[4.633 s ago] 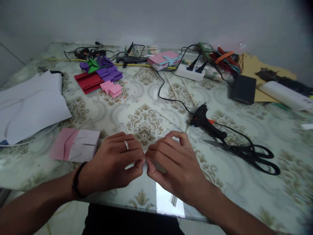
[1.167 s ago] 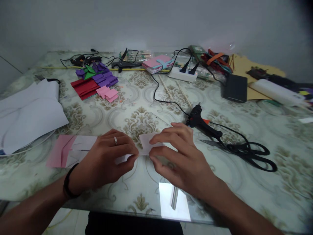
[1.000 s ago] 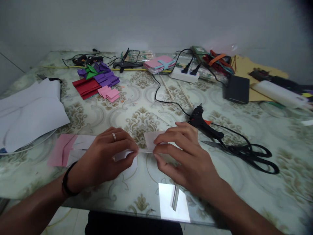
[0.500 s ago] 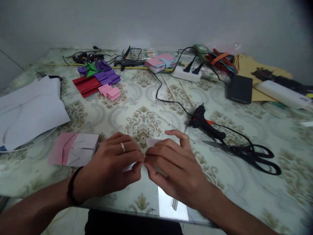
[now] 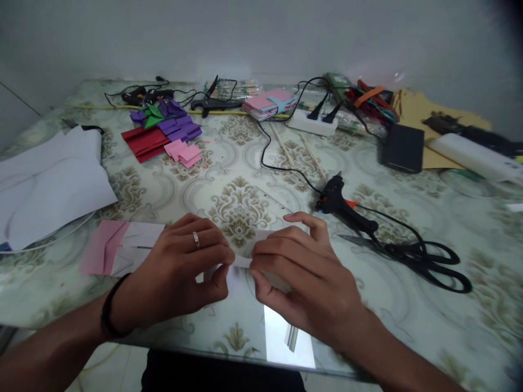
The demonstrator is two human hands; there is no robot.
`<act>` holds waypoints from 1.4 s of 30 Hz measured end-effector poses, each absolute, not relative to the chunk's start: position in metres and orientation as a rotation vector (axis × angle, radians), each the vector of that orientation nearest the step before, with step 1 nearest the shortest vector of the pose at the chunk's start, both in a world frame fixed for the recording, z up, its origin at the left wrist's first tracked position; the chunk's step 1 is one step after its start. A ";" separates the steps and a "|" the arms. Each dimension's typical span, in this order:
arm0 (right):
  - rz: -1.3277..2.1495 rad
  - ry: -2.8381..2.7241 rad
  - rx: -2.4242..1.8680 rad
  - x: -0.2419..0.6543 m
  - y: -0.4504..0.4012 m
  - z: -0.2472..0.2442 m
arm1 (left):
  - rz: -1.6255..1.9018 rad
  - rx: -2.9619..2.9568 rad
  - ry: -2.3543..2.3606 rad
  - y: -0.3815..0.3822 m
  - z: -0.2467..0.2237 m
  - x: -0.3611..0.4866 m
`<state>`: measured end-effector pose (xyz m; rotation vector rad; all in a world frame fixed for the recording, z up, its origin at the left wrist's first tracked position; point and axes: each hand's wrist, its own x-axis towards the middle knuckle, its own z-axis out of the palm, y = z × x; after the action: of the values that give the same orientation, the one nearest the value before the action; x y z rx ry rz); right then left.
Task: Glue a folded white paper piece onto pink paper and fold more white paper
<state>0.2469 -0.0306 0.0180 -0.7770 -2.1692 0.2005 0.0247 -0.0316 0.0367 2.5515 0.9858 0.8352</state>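
Note:
Between my two hands is a small piece of white paper (image 5: 242, 262), mostly hidden by the fingers. My left hand (image 5: 183, 267), with a ring and a dark wristband, pinches its left side between thumb and fingers. On the other side my right hand (image 5: 302, 272) pinches the paper too, its index finger raised and curled. A short gap separates the fingertips, with a strip of paper showing across it. Just left of my left hand lies a folded pink and white paper (image 5: 108, 247), partly covered by that hand.
A black glue gun (image 5: 341, 204) and black-handled scissors (image 5: 412, 258) lie to the right. Folded red paper (image 5: 149, 142), purple paper (image 5: 180, 129) and pink paper (image 5: 182, 153) rest further back. White sheets (image 5: 44, 190) are at left; a power strip (image 5: 312, 124) stands behind.
My hands have moved apart a little, the left one to the left and the right one to the right. More of the white paper shows between the fingertips.

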 end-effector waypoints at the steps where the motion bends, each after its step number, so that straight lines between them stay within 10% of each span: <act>1: 0.203 -2.169 -0.785 0.248 -0.030 0.020 | 0.837 2.546 0.991 -0.030 0.038 0.024; 42: 0.261 -2.204 -0.751 0.248 -0.027 0.017 | 0.816 2.522 0.913 -0.029 0.030 0.024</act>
<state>0.2483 -0.0275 0.0174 -0.7515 -2.2036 0.2608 0.0241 -0.0294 0.0295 2.5217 0.9128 0.8158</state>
